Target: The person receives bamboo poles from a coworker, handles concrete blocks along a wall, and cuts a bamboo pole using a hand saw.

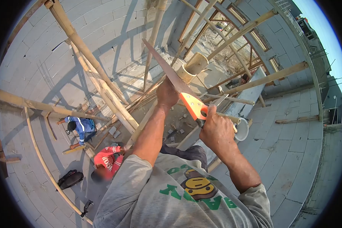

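Observation:
A handsaw with an orange handle and long tapering blade is gripped in my right hand. Its blade slants up to the left, crossing in front of a bamboo pole just below the pole's hollow, cut top. My left hand is wrapped round this pole beside the blade, its fingers partly hidden. From the pole's top rises a half-round piece of bamboo wall. Beyond my right hand, a thin pointed metal piece shows close to the knuckles.
Bamboo props and crossing poles stand around me between grey block walls. A pale bucket is right of my hand. Below left are a person in blue and one in red; another person is farther off.

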`<action>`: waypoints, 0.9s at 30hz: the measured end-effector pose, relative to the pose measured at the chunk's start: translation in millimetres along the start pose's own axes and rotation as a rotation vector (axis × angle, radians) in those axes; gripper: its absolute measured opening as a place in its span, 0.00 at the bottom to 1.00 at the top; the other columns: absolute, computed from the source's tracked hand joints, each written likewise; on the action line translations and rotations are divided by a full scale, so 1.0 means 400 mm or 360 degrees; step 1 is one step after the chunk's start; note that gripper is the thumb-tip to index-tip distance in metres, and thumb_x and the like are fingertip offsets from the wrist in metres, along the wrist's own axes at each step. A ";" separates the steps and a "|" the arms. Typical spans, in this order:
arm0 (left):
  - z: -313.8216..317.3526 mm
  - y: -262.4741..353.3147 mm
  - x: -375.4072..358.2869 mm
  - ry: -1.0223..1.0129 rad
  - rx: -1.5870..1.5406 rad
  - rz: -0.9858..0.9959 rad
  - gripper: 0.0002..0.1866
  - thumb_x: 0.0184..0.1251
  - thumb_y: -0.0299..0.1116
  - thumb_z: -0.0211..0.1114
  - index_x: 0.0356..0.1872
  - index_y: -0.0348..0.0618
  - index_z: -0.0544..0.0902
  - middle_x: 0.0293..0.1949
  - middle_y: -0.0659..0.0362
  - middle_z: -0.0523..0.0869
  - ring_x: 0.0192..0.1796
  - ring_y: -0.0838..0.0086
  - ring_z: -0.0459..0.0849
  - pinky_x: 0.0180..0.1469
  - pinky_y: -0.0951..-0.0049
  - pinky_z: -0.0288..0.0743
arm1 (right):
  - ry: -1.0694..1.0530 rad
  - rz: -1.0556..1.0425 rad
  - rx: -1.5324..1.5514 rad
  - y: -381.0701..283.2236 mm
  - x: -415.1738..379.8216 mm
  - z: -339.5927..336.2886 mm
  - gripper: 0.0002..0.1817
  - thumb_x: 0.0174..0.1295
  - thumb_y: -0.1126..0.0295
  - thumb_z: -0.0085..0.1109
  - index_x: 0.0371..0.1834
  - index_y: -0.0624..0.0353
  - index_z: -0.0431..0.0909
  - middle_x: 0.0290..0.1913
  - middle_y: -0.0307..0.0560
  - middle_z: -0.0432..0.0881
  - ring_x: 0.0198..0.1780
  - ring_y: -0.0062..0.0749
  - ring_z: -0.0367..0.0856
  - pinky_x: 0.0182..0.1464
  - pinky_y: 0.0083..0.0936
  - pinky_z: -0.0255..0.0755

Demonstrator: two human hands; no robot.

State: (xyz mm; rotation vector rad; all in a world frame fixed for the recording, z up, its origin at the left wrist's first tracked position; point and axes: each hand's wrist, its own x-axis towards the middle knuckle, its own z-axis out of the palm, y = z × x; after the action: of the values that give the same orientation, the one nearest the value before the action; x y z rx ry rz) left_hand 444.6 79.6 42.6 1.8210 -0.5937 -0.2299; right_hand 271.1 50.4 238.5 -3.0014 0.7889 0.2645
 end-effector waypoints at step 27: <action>-0.029 0.037 0.000 -0.0055 0.0007 0.0098 0.35 0.50 0.48 0.75 0.55 0.40 0.71 0.42 0.46 0.87 0.47 0.50 0.85 0.47 0.59 0.79 | 0.0291 0.0095 0.0160 0.109 -0.275 0.032 0.20 0.42 0.74 0.62 0.42 0.64 0.69 0.19 0.50 0.79 0.21 0.46 0.80 0.35 0.36 0.71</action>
State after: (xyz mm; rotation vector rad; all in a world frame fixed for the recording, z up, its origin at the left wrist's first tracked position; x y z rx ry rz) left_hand 445.5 86.1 60.4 1.8033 -0.6742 -0.2189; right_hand 153.4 66.5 245.2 -2.9407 0.8784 -0.0485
